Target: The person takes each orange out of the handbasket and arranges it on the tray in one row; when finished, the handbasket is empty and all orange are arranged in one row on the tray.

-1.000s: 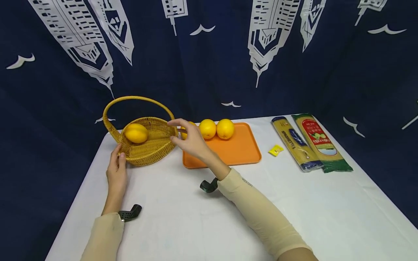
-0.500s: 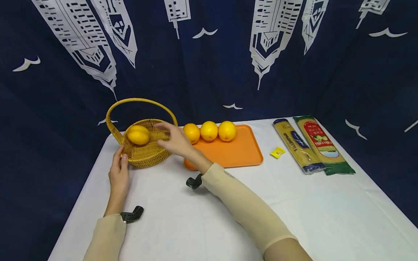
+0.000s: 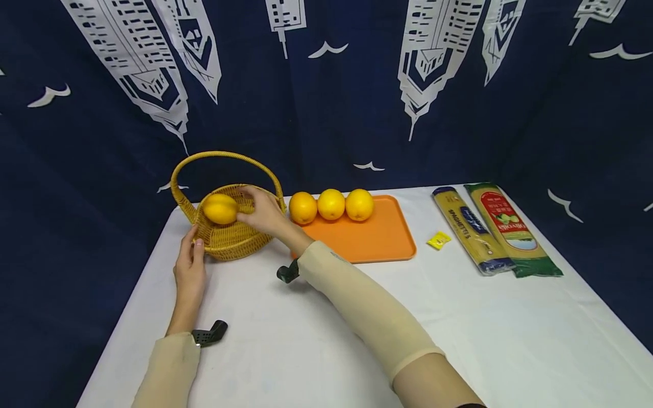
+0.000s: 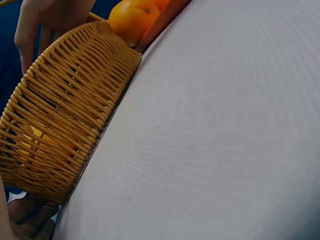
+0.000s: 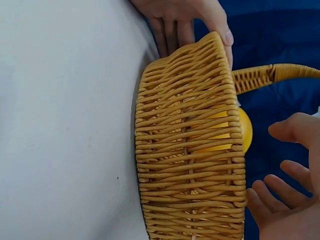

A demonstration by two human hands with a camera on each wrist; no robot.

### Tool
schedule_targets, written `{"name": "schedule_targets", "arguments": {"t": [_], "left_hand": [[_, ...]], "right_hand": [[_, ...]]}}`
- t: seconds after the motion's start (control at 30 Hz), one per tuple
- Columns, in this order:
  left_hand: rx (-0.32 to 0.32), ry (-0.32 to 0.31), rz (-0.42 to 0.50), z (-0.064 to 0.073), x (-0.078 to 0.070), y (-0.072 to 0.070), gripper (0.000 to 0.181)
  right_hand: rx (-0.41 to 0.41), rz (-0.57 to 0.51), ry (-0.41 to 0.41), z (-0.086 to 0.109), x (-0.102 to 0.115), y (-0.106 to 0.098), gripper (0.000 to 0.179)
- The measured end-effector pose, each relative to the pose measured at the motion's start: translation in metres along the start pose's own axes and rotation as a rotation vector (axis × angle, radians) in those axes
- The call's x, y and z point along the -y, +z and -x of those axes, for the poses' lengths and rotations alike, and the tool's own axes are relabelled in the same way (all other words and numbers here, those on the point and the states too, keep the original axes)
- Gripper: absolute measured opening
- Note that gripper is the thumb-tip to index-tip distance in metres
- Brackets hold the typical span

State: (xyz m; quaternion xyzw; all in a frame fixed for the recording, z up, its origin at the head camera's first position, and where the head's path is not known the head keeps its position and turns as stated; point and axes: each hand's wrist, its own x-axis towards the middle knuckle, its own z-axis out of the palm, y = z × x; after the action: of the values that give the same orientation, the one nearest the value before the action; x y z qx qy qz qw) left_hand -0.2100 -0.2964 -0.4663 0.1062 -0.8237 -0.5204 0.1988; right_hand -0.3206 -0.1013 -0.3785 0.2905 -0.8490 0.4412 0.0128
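Note:
A yellow wicker basket [image 3: 232, 249] with a tall arched handle stands at the table's far left. Inside, on its left, lies an oval yellow fruit [image 3: 220, 209]. My left hand [image 3: 190, 276] holds the basket's near left end; in the right wrist view, the thumb of this left hand [image 5: 187, 20] is at the rim and its fingers are against the side. My right hand [image 3: 262, 214] reaches over the basket's right side, with its thumb and fingers spread and their tips close to the fruit. In the right wrist view, there is a gap between this right hand [image 5: 290, 185] and the fruit.
Right of the basket, an orange tray [image 3: 367, 243] bears three oranges [image 3: 331, 204] along its back left. Further right lie a small yellow wrapped sweet [image 3: 439, 240], a spaghetti pack [image 3: 471, 229] and a green-and-gold pack [image 3: 512, 229]. A dark blue curtain [image 3: 336, 113] hangs behind.
My right hand has moved left from the basket's right edge, over its inside, to beside the yellow fruit. My left hand stays at the basket's left end. The head view has shifted slightly.

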Motion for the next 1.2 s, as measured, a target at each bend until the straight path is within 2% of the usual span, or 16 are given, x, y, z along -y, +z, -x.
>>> {"name": "schedule_targets", "arguments": {"t": [0.13, 0.4, 0.6, 0.8, 0.9, 1.07, 1.2], "left_hand": [[0.009, -0.005, -0.009, -0.001, 0.001, 0.0, 0.053], [-0.001, -0.005, -0.004, 0.001, 0.002, 0.0, 0.052], [-0.006, 0.011, -0.003, -0.001, 0.002, 0.0, 0.052], [0.003, 0.02, -0.001, -0.002, 0.003, 0.002, 0.051], [0.005, 0.017, -0.007, -0.002, 0.003, 0.003, 0.051], [-0.013, 0.017, -0.019, -0.002, 0.002, 0.003, 0.05], [-0.018, 0.019, -0.029, -0.002, 0.001, 0.0, 0.05]], "right_hand": [[0.02, 0.04, 0.018, -0.009, -0.002, 0.007, 0.065], [0.039, 0.008, 0.052, -0.017, -0.007, 0.022, 0.069], [0.059, 0.002, 0.02, -0.026, -0.008, 0.025, 0.069], [0.111, 0.078, 0.03, -0.035, -0.009, 0.031, 0.075], [0.146, 0.106, 0.025, -0.037, -0.011, 0.034, 0.072], [0.212, 0.211, -0.084, -0.041, -0.011, 0.037, 0.068], [0.21, 0.314, -0.113, -0.041, -0.008, 0.04, 0.072]]}}
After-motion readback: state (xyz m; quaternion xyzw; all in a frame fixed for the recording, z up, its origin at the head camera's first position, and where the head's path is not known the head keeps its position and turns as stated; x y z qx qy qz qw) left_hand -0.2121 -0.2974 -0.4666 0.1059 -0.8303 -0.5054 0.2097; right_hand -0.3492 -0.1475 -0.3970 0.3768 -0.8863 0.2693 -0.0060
